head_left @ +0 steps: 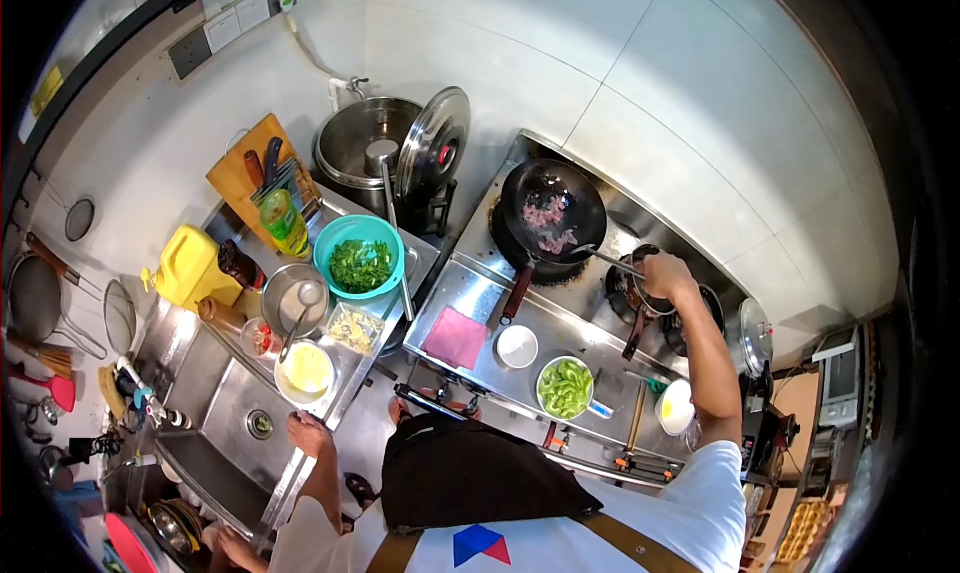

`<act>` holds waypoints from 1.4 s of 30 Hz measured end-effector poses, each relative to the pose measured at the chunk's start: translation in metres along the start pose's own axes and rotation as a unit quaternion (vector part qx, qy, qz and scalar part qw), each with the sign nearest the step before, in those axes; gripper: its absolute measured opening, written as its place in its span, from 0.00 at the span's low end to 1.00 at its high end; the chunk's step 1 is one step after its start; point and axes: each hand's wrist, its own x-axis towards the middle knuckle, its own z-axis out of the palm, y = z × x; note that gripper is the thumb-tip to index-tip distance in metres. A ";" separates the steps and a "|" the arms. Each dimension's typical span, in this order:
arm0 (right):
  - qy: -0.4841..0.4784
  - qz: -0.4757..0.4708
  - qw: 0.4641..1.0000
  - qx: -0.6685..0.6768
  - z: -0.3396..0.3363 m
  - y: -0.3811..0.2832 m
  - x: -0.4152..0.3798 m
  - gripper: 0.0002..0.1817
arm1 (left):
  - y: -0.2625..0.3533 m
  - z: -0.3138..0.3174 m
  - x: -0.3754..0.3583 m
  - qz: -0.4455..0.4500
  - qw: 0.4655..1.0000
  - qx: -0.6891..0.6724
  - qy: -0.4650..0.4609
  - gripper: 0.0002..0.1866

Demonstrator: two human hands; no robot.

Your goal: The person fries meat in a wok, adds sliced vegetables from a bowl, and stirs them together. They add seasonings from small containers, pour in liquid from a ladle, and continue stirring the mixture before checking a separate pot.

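Note:
My right hand (668, 276) is closed around the handle of a metal wok spatula (610, 262), reaching over the stove from the right. The spatula's far end lies at the near right side of a black wok (585, 208). Pinkish sliced meat (543, 213) sits in two patches inside the wok. My left hand (310, 434) is at the sink's edge, its fingers curled, with nothing visible in it. Just beyond it stands a white bowl (283, 381) of pale yellow food.
Left counter: turquoise basin (402, 265) of chopped greens, steel bowl (273, 295), clear tray (352, 329), yellow jug (190, 263). Stove front: pink cloth (456, 337), white cup (517, 346), pan of green slices (566, 387), white container (676, 401). A large pot (340, 163) stands in the corner.

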 end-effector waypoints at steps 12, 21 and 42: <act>-0.014 0.051 0.785 0.618 0.068 -0.013 0.063 0.22 | 0.005 -0.004 0.000 -0.021 1.000 -0.015 -0.003 0.17; -0.168 0.153 0.610 0.759 0.064 0.050 0.087 0.04 | 0.004 -0.001 0.001 -0.004 1.000 -0.003 0.012 0.16; 0.071 -0.086 0.994 0.019 0.012 -0.010 0.039 0.14 | -0.002 0.004 0.000 0.012 1.000 0.011 0.005 0.15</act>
